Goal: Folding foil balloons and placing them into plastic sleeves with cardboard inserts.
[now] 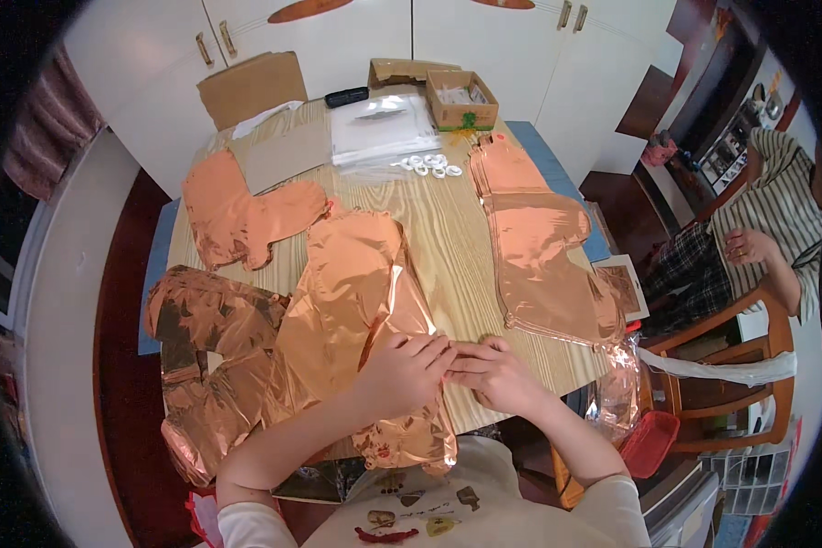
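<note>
Close to the table's front edge, my left hand [405, 373] is closed on the edge of a flat, copper-coloured foil balloon [333, 292]. My right hand [500, 374] meets it there, fingertips pinched together at the same edge. The exact spot between the fingers is mostly hidden. The balloon's crumpled lower part hangs over the front edge below my hands. To its left lies a darker, creased foil piece [219, 365], and behind that another flat foil balloon [237, 215]. A stack of flat foil balloons [534, 233] lies along the right side.
At the back are clear plastic bags [384, 132], several small white rolls [434, 164], a dark case [347, 97] and an open cardboard box [462, 102]. A red basket [650, 444] and wooden chair [731, 374] stand right; another person in a striped top [763, 219] is beyond.
</note>
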The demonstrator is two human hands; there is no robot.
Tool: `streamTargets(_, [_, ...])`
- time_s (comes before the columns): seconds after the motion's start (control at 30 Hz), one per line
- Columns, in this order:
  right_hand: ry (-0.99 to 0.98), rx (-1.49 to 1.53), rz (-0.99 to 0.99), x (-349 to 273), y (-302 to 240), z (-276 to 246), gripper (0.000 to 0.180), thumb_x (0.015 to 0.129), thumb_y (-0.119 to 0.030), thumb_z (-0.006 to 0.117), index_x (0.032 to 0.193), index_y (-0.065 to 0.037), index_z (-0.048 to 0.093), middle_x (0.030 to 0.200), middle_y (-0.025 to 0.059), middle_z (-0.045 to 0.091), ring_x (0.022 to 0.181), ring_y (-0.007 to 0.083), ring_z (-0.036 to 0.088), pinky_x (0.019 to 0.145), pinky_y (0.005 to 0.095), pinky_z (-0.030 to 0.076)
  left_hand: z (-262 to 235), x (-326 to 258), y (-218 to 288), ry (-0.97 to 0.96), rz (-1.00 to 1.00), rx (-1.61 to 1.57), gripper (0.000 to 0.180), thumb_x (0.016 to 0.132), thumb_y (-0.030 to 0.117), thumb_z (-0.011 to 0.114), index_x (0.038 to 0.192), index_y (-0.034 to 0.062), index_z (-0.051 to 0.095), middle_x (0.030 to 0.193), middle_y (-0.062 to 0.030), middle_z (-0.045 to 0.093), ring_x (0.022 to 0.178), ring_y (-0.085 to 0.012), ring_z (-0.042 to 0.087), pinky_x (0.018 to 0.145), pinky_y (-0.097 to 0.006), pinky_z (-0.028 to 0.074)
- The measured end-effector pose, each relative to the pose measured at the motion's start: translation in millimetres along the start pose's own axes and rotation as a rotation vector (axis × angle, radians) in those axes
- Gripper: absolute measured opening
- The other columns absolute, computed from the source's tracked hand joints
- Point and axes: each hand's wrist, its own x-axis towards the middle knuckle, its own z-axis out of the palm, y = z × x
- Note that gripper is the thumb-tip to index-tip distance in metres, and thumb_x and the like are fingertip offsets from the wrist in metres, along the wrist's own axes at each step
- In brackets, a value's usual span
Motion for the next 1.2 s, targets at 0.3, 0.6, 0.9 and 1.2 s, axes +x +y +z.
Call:
streamTargets(0.3, [-0.018, 0.004, 0.022, 0, -1, -1, 0.034, 0.075, -0.003, 0.063, 0.105, -0.015, 0.075, 0.118, -0.0019, 0.07, 0.122, 0.0139, 0.057, 0.096, 0.0354, 0.039, 0, 4, 0, -0.045, -0.045, 0.053, 0.047, 0.07, 0.024, 0.067, 0.111, -0.0006, 0.064, 0.117, -0.0109, 0.063, 0.096, -0.0198, 0.06, 0.08, -0.035, 0.043])
streamTargets(0.6, [-0.024, -0.014, 0.017, 0, -1, -1, 0.036, 0.075, -0.003, 0.063, 0.107, -0.017, 0.074, 0.118, -0.0035, 0.07, 0.121, 0.0138, 0.057, 0.095, 0.0345, 0.04, 11, 13, -25, -0.011, -0.099, 0.126, 0.062, 0.078, 0.042, 0.064, 0.114, -0.0073, 0.061, 0.117, -0.0197, 0.063, 0.097, -0.0245, 0.056, 0.082, -0.036, 0.042])
streamTargets(0.9, [-0.034, -0.003, 0.014, 1, -1, -2, 0.036, 0.075, -0.003, 0.063, 0.106, -0.016, 0.074, 0.119, -0.004, 0.069, 0.122, 0.0136, 0.057, 0.096, 0.0346, 0.04, 20, 39, -75, -0.093, -0.221, 0.213, 0.082, 0.075, 0.067, 0.061, 0.111, -0.0064, 0.061, 0.104, -0.0138, 0.061, 0.097, -0.0254, 0.055, 0.083, -0.036, 0.042])
streamTargets(1.2, [-0.035, 0.018, -0.005, 2, 1, -2, 0.037, 0.072, 0.0, 0.063, 0.104, -0.015, 0.075, 0.117, -0.0023, 0.07, 0.12, 0.0155, 0.059, 0.095, 0.0349, 0.041, 18, 62, -131, -0.336, -0.326, 0.142, 0.113, 0.056, 0.079, 0.068, 0.127, -0.007, 0.052, 0.127, -0.015, 0.053, 0.111, -0.0285, 0.052, 0.093, -0.039, 0.041])
